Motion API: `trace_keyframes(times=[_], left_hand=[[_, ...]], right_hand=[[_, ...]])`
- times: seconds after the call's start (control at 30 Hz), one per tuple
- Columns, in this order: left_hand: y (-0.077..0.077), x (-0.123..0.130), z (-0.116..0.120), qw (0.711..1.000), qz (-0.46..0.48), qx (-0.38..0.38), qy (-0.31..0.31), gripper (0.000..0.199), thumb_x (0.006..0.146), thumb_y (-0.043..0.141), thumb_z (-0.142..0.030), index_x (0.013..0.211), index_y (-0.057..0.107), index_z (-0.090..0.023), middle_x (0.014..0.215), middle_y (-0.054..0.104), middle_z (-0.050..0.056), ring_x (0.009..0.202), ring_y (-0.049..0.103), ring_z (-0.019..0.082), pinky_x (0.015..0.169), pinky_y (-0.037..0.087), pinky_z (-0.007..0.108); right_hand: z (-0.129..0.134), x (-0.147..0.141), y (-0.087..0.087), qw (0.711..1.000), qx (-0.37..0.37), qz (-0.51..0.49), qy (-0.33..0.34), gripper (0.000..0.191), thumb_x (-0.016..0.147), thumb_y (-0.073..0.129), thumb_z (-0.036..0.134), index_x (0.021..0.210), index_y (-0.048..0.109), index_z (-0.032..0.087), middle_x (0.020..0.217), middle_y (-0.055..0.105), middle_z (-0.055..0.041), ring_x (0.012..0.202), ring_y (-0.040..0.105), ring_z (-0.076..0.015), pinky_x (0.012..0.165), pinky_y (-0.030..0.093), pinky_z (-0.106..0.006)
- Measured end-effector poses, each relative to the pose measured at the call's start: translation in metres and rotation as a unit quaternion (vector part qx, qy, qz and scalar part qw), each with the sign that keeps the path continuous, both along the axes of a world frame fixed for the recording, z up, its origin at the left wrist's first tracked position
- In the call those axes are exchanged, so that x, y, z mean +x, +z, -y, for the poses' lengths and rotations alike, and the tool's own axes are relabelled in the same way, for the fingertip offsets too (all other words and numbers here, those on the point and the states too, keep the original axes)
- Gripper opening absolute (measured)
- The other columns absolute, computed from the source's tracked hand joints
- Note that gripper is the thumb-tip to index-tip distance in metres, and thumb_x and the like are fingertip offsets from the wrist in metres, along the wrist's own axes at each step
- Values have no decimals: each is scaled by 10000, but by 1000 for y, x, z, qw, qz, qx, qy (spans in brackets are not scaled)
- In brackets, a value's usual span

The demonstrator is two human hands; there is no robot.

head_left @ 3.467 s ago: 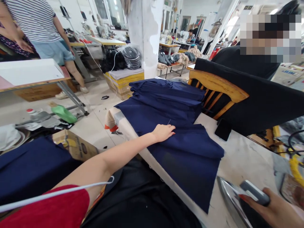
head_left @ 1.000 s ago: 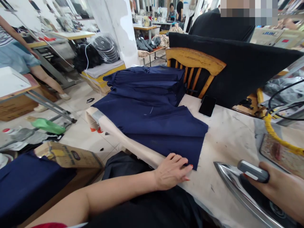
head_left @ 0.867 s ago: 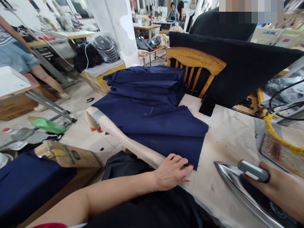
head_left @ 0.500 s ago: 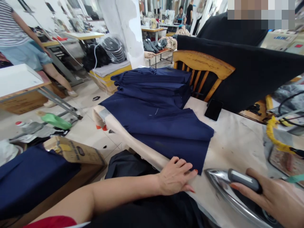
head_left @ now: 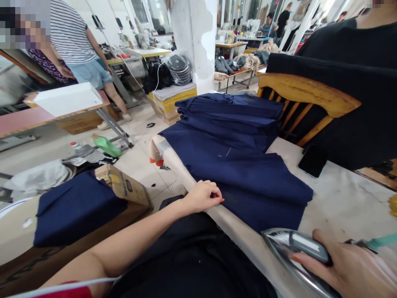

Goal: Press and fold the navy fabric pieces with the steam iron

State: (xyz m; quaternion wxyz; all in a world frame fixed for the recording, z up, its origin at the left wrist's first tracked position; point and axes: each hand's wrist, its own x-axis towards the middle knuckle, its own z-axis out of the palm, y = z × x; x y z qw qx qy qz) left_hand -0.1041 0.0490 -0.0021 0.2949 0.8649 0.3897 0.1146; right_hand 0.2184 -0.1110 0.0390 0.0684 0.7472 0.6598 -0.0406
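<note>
Navy fabric (head_left: 245, 178) lies spread over a padded ironing board (head_left: 235, 223) with a pale cover, its far part gathered in folds. My left hand (head_left: 203, 196) is at the near edge of the fabric, with curled fingers and the thumb pressed to the fingertips on the cloth's edge. In my right hand (head_left: 344, 260) is the grey handle of a steam iron (head_left: 291, 248). The iron's tip touches or just overlaps the near right corner of the fabric; its rear end is partly hidden by the hand.
A black phone (head_left: 313, 160) lies on the board's right side. Beyond it stands a wooden chair (head_left: 310, 93) with a person in black on it. Cardboard boxes (head_left: 130, 188), one draped in navy cloth (head_left: 77, 211), stand at left. Another person (head_left: 72, 37) stands beyond a white-topped table (head_left: 68, 99).
The view has turned left. My left hand has drawn back leftward along the fabric's near edge, its fingers going from spread to pinched. The iron has come up to the near right corner.
</note>
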Motion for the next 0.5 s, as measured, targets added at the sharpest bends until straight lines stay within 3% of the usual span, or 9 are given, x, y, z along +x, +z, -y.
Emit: trace_keyframes(times=[0.1, 0.23, 0.5], left_hand=[[-3, -3, 4, 1000, -6, -7, -1, 95, 782, 648, -281, 727, 666, -206, 737, 606, -32, 763, 538, 132, 743, 320, 278], [-9, -2, 9, 1000, -6, -4, -18, 90, 763, 641, -229, 680, 648, -193, 692, 574, -35, 730, 515, 122, 722, 298, 276], [-13, -11, 12, 999, 1, 26, -19, 120, 782, 660, -292, 747, 613, -187, 758, 573, -24, 768, 501, 137, 724, 299, 290]], right_hand=[[-12, -14, 8, 996, -86, -1, 22, 376, 788, 384, 674, 816, 481, 311, 549, 611, -13, 606, 633, -304, 519, 348, -368], [-31, -40, 22, 990, -136, 9, 33, 402, 805, 371, 665, 839, 482, 280, 625, 643, -36, 679, 640, -298, 591, 386, -376], [-77, -120, 40, 986, -87, 72, 121, 436, 833, 376, 662, 800, 495, 244, 597, 642, -42, 606, 637, -300, 534, 374, -350]])
